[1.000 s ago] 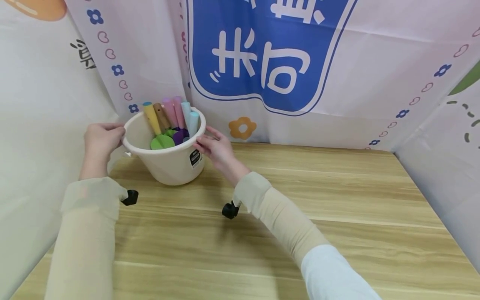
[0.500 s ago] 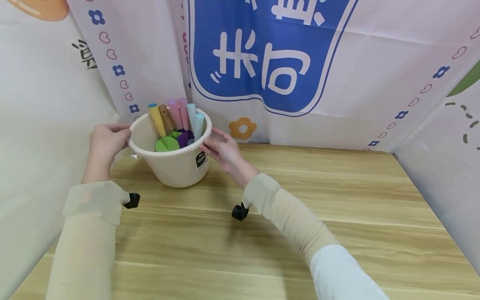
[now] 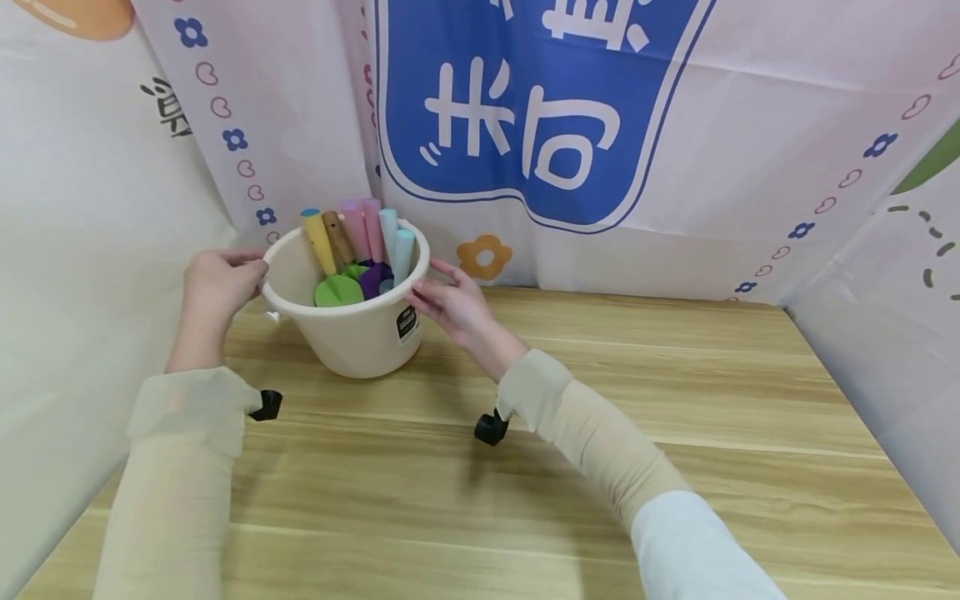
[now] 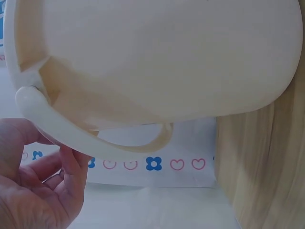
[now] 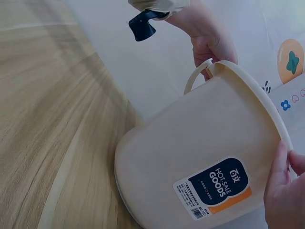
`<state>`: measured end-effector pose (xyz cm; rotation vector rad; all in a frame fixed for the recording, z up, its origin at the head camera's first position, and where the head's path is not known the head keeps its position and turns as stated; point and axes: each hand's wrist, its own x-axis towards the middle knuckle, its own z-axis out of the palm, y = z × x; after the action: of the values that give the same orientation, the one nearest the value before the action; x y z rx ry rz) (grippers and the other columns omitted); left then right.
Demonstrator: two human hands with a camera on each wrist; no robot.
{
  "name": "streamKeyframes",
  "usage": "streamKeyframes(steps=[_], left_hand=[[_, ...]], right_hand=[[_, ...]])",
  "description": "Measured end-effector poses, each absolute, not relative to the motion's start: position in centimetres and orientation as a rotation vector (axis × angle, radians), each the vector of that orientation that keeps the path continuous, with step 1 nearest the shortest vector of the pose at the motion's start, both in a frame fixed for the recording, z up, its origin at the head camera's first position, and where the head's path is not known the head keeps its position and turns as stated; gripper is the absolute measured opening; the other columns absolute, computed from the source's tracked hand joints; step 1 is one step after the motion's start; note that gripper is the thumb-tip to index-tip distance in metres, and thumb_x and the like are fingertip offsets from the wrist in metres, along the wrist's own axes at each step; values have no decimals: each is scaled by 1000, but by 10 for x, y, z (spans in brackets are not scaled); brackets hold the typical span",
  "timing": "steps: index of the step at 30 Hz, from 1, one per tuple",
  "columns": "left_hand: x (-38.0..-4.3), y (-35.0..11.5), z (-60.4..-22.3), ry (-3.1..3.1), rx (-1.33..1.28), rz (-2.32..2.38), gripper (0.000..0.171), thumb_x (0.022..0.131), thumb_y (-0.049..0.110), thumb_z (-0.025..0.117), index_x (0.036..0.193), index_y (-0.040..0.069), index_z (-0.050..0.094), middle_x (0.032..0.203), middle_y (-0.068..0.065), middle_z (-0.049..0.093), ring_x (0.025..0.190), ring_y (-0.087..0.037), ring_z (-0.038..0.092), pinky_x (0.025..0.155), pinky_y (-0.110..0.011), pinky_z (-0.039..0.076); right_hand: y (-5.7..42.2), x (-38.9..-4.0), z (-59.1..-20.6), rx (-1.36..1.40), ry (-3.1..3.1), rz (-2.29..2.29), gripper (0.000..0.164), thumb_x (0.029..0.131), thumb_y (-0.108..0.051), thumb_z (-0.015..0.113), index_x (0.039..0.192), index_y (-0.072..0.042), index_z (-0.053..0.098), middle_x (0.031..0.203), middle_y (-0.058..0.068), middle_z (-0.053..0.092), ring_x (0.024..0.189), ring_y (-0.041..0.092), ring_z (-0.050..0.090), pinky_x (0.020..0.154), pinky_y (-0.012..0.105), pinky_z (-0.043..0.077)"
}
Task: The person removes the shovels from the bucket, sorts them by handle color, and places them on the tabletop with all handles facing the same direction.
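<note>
A cream plastic bucket (image 3: 352, 346) stands upright on the wooden table at the back left. My left hand (image 3: 221, 287) holds its rim on the left, thumb on top, near where the bucket's handle (image 4: 66, 126) joins in the left wrist view. On the other side my right hand (image 3: 461, 312) pinches the rim between thumb and fingers, above a dark printed label (image 5: 219, 183). Several tools lean inside: one has a yellow handle (image 3: 318, 242) and a round green blade (image 3: 339, 291). Brown, pink and light blue handles (image 3: 403, 254) stand beside it; their lower ends are partly hidden.
The wood-grain table (image 3: 600, 467) spreads to the front and right. Behind the bucket hangs a printed white cloth (image 3: 712, 208) with a blue panel, and white cloth (image 3: 82, 250) closes off the left side. A small black camera (image 3: 491, 428) hangs from the right cuff.
Both hands have shifted the bucket a short way to the right and slightly nearer, its tools moving with it. Their hold on the rim looks the same throughout.
</note>
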<state>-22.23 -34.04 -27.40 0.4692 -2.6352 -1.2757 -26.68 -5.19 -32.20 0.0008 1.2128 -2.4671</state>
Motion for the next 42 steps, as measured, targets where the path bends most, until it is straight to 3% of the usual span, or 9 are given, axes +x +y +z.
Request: streamKeyframes(steps=[8, 14, 21, 32, 42], left_hand=[[-221, -337, -274, -2651, 450, -1235, 54, 104, 26, 48, 149, -4, 49, 141, -29, 55, 94, -10, 60, 71, -7, 50], [-219, -330, -273, -2654, 431, -1229, 53, 103, 24, 49, 148, -3, 51, 138, -28, 58, 89, -7, 59, 69, -7, 49], [-216, -322, -272, -2690, 409, -1193, 54, 103, 25, 47, 149, -2, 49, 135, -28, 59, 104, -26, 61, 74, -16, 50], [-212, -314, -277, -2713, 346, -1155, 53, 104, 23, 45, 147, -7, 49, 134, -31, 58, 110, -36, 61, 79, -27, 53], [-209, -310, -278, -2698, 336, -1174, 53, 103, 23, 46, 148, -4, 49, 132, -30, 61, 102, -26, 62, 71, -14, 49]], right_hand=[[-47, -263, -321, -20, 1207, -2473, 61, 99, 14, 55, 154, -4, 38, 101, 15, 65, 80, 19, 71, 80, 27, 61], [-40, -261, -320, 2, 1225, -2474, 61, 98, 14, 55, 154, -5, 40, 104, 16, 65, 80, 19, 71, 81, 28, 61], [-32, -259, -320, 6, 1219, -2472, 61, 98, 15, 55, 153, -6, 40, 104, 16, 66, 82, 20, 72, 84, 30, 60], [-20, -253, -324, 4, 1213, -2465, 60, 99, 14, 54, 154, -6, 38, 107, 17, 65, 83, 19, 72, 86, 30, 60], [-14, -250, -325, -6, 1199, -2481, 58, 100, 13, 53, 153, -6, 40, 105, 16, 67, 80, 18, 74, 84, 29, 60]])
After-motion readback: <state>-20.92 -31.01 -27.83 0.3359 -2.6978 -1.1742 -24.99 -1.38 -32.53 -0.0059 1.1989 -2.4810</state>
